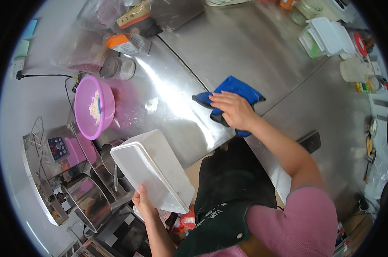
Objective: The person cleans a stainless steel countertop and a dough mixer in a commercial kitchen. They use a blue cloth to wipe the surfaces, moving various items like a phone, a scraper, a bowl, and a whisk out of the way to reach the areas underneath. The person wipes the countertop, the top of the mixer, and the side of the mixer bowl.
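Note:
My left hand (143, 201) grips one edge of a white lidded plastic box (171, 167), thumb on the pale, cloudy lid (145, 175). The box is held tilted, past the near edge of a stainless steel worktable (181, 109). On the steel, my right hand (234, 109) lies over a crumpled blue cloth (237, 88) with dark edging, pressing it to the surface. The cloth spans the area by a seam in the tabletop. Pale specks and a whitish smear (151, 105) show on the steel left of the cloth.
A pink bowl (108, 102) holding a pale doughy mass (94, 109) stands left, near a stand mixer (57, 154) with a steel bowl (88, 200). Glass jar (127, 69) and bags (81, 51) line the back left. A phone (310, 142) and white tubs (330, 37) sit right.

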`<state>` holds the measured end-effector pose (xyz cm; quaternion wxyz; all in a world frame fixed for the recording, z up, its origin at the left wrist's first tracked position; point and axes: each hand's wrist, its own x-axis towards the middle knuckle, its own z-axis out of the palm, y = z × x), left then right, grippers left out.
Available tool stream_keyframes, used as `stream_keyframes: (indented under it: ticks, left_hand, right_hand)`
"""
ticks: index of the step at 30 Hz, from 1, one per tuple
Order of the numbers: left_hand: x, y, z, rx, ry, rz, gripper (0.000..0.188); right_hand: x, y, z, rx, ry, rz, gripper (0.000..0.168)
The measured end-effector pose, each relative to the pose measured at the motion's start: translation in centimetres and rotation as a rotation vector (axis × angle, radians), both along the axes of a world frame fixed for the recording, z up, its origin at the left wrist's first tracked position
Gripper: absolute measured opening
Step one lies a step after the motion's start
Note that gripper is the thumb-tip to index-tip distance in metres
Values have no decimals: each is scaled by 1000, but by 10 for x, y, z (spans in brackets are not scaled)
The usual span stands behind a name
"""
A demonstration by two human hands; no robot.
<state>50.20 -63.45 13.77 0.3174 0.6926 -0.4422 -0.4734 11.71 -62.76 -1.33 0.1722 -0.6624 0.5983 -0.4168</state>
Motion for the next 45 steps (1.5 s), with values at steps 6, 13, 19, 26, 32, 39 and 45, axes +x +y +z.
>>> stream_keyframes:
  ticks: [6, 13, 19, 26, 32, 39, 45]
  left_hand:
    - [23, 12, -3, -15, 21, -74, 36]
    - [49, 23, 1, -20, 61, -116, 38]
    - [51, 25, -4, -28, 54, -110, 36]
    - [22, 18, -11, 2, -29, -87, 34]
    - [-12, 9, -12, -1, -56, -91, 38]
    - [-50, 0, -15, 5, -47, -104, 39]
    - [-59, 5, -12, 25, -39, -53, 38]
  right_hand:
    - [116, 69, 12, -3, -252, -299, 43]
    - [133, 80, 56, 223, -1294, -293, 41]
    - [-3, 90, 37, -22, -522, -858, 51]
    - [-32, 63, -2, 339, 513, -787, 64]
    - [-128, 10, -3, 372, 570, -1029, 66]
    - [-246, -69, -11, 128, 716, -689, 50]
    - [-162, -74, -6, 381, 716, -286, 42]
